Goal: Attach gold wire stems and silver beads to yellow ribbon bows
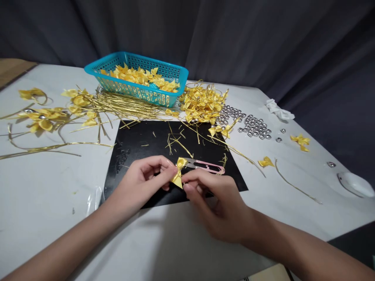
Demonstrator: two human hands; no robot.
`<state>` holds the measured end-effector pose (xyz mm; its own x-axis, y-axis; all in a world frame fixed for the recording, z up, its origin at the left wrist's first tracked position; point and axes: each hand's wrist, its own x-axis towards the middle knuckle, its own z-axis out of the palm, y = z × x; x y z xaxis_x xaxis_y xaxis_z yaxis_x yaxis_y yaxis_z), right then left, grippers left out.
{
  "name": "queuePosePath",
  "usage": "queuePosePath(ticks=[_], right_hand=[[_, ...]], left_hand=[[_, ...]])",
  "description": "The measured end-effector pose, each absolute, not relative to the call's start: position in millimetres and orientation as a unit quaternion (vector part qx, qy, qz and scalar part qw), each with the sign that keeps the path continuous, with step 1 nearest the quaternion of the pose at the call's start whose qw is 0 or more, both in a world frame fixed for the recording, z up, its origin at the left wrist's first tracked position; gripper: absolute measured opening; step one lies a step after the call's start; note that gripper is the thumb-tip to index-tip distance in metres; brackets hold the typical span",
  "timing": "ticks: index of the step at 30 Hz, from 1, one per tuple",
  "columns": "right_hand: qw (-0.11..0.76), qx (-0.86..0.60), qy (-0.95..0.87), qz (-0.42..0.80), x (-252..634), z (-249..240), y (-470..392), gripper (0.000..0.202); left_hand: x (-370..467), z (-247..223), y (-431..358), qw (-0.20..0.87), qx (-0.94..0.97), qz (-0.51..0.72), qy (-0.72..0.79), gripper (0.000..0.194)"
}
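Over the black mat [137, 136], a yellow ribbon bow [177, 180] is pinched between the thumb and fingers of my left hand [149, 175]. My right hand [215, 199] is closed close to the bow's right side, its thumb and forefinger pressed together at the bow's edge. Whatever lies between those right fingertips is too small to make out. Just beyond my hands, a pair of pink-handled thread snips [209, 167] lies on the mat. Short gold wire clippings [175, 142] are scattered around the snips.
A turquoise basket [136, 86] of yellow bows stands at the back, behind a bundle of gold wires [123, 104]. To its right are a heap of yellow bows [203, 102] and many silver beads [254, 127]. More bows [43, 117] lie left; a white dish [356, 184] sits far right.
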<state>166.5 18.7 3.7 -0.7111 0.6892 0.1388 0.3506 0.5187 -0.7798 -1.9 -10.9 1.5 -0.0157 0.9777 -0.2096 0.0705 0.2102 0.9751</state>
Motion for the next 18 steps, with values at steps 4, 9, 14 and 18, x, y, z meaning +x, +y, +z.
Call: queuePosePath(ticks=[4,9,14,18], right_hand=[[0.249,-0.296,-0.844,0.371,168.2,1.9,20.8,0.015],[0.259,-0.305,-0.838,0.371,167.0,-1.9,21.8,0.013],[0.248,-0.328,-0.836,0.364,166.3,-3.0,21.0,0.016],[0.252,-0.325,-0.838,0.359,164.8,-1.7,20.5,0.016]], left_hand=[[-3.0,0.2,-11.0,0.538,0.449,0.440,0.561,0.021],[-1.7,0.7,-10.9,0.561,0.456,0.430,0.541,0.017],[-0.6,1.8,-10.9,0.566,0.453,0.436,0.533,0.013],[-0.4,2.4,-10.7,0.555,0.457,0.434,0.542,0.014]])
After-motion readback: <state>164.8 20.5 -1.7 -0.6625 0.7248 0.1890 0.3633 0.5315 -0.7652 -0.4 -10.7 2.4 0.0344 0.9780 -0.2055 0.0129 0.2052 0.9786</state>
